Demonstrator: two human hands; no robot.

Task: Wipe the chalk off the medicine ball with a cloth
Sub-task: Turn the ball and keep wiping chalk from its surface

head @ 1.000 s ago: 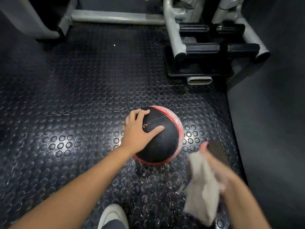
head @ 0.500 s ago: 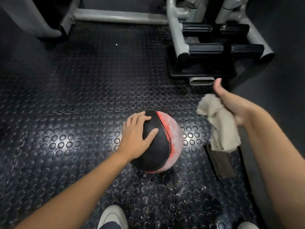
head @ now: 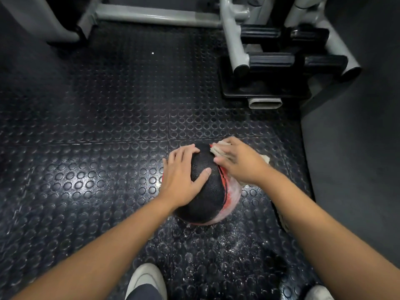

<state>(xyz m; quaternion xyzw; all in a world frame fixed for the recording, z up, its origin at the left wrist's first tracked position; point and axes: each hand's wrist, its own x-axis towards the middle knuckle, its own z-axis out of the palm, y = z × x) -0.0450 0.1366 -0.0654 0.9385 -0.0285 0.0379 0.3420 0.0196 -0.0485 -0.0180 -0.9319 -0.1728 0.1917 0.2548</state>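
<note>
Floor: dark rubber flooring [head: 104,131] with raised round studs, seams between tiles; the medicine ball [head: 207,195] sits on it and serves as the landmark for every place below
Far left of the ball: grey metal frame tube [head: 155,17] of a gym machine running along the top edge, well apart from the ball
Left hand: left hand [head: 181,180] lies flat on the ball's left and upper side, its fingers [head: 184,152] spread wide over the black panel, thumb laid across the top; it presses on the ball and closes on nothing
Shoe: light shoe [head: 146,280] on the floor below the ball, near the bottom edge
Ball: black pebbled panel faces the camera; to its right a red seam and a red panel dulled by whitish chalk
Chalk dust: white specks [head: 216,250] scattered on the floor just below and to the right of the ball
Cloth: pale cloth [head: 218,149] bunched against the ball's upper right side, touching the red panel, with a corner showing past the wrist
Right hand: right hand [head: 242,163] on top of the cloth, fingers curled down over it, holding it against the ball
Far right of the ball: black weight stack [head: 270,83] and grey machine legs, well apart; a second light shoe [head: 318,293] at the bottom right corner
</note>
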